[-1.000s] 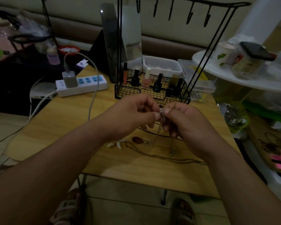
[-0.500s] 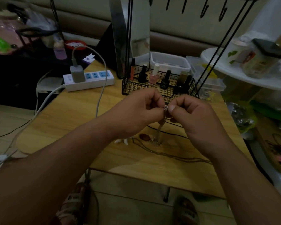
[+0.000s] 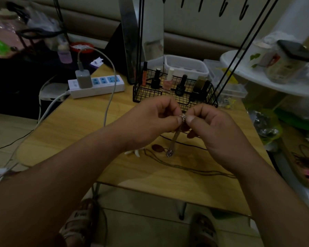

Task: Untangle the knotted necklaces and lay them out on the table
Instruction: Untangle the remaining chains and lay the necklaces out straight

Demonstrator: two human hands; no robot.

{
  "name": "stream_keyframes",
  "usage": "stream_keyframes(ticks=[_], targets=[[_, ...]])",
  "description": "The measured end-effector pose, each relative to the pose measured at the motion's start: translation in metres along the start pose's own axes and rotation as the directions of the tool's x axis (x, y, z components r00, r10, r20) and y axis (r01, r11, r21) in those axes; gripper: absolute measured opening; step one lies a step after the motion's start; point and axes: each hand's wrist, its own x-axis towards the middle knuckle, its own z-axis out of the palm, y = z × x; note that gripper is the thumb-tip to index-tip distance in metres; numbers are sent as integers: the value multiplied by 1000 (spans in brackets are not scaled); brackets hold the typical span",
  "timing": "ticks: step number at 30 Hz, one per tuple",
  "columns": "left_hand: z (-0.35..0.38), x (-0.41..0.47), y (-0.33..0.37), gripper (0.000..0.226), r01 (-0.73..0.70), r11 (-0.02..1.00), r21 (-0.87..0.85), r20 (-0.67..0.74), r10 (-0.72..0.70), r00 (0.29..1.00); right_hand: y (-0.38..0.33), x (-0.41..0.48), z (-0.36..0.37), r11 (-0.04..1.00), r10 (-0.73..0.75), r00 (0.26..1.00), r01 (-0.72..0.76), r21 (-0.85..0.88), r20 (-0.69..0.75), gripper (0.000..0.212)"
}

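Note:
My left hand [image 3: 152,120] and my right hand [image 3: 212,129] meet above the wooden table [image 3: 82,125], each pinching the small silver knot [image 3: 182,118] of a thin chain. The chain [image 3: 174,139] hangs down from the knot to a silver pendant [image 3: 169,154] just over the tabletop. Under my hands lie a brown oval pendant [image 3: 157,148], white tooth-shaped beads [image 3: 135,152] and dark cords [image 3: 191,169] that run to the right across the table.
A black wire basket [image 3: 146,92] with nail polish bottles stands behind my hands, under a tall hook rack [image 3: 141,32]. A white power strip [image 3: 98,86] with a charger and cable lies at the back left. Clutter fills the right side, and my sandalled feet show below the table edge.
The dangling chain has swung and its pendant now hangs lower left of the knot. My hands stay together on the knot; the view has shifted slightly.

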Motion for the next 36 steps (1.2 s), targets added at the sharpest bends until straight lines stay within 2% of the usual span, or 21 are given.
stream_keyframes(ticks=[7,18,23,28,36], targets=[[6,0,0,6,-61,983,172,-79,76,994,1,0,0,999,15,999,-14,35,-29,13],[5,-2,-2,2,-90,966,244,-153,130,980,2,2,1,997,34,999,-37,-69,-40,15],[6,-4,-3,7,-107,952,287,-155,157,975,-1,-1,4,998,54,998,-54,-31,-11,15],[8,-3,-1,5,-85,968,235,-146,122,982,-3,-1,4,989,110,994,-109,99,-6,19],[8,0,0,4,-69,979,190,-105,90,990,-1,0,1,997,71,997,-71,20,-24,20]])
